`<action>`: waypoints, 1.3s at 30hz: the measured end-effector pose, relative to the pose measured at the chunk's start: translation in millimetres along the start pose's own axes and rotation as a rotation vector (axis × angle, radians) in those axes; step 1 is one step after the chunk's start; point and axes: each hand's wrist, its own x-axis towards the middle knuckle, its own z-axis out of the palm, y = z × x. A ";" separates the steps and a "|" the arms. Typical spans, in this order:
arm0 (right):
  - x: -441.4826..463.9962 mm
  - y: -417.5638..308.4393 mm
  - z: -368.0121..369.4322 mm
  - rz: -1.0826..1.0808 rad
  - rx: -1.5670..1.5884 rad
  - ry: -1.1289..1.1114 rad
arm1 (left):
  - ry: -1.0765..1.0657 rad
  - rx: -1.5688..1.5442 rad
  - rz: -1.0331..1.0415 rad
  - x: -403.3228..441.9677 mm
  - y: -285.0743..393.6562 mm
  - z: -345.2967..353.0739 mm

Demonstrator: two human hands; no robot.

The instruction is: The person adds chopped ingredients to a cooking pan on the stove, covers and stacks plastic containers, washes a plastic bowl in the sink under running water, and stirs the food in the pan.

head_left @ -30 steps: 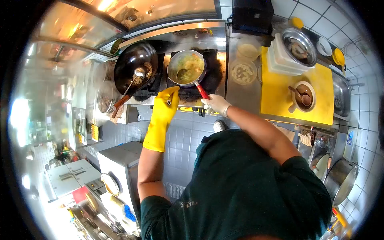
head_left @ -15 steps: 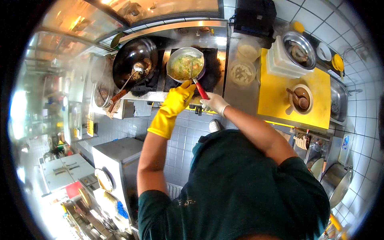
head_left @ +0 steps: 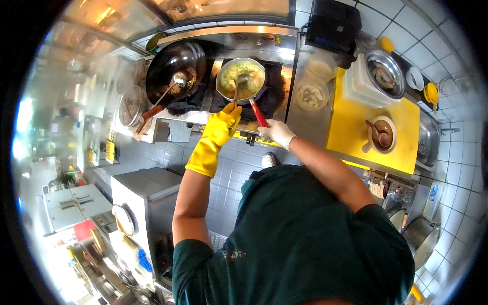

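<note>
My left hand (head_left: 223,122), in a long yellow rubber glove, is closed on the handle of a metal ladle (head_left: 243,79). The ladle's head dips into a saucepan (head_left: 218,90) of yellow-green soupy food with pale bits, on the middle of the stove. A thin whitish glove covers my right hand (head_left: 277,133), whose fingers wrap the end of the saucepan's red handle (head_left: 258,113). Left of the saucepan, a dark wok (head_left: 157,76) holds browned food and a second ladle (head_left: 179,78).
On the steel counter to the right are tubs, one with pale pieces (head_left: 310,95). Beyond it, a yellow board (head_left: 351,137) bears a brown pot with a ladle (head_left: 381,134) and stacked white containers under a metal bowl (head_left: 385,73). A steel cabinet (head_left: 147,180) stands behind at left.
In the saucepan the ladle has swung, its head now showing near the pan's middle. My left hand has shifted slightly with it. My right hand stays on the red handle; the whole view has shifted a little.
</note>
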 end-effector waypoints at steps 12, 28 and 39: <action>-64.6 25.3 -66.0 -0.022 0.078 0.063 | -0.137 0.175 -0.173 6.7 45.2 -2.3; -181.0 64.2 -125.8 -0.034 0.265 0.355 | 0.065 -0.051 0.041 38.5 40.3 -1.9; -206.4 80.4 -137.3 -0.028 0.308 0.483 | 0.031 0.018 -0.036 38.5 39.6 -8.0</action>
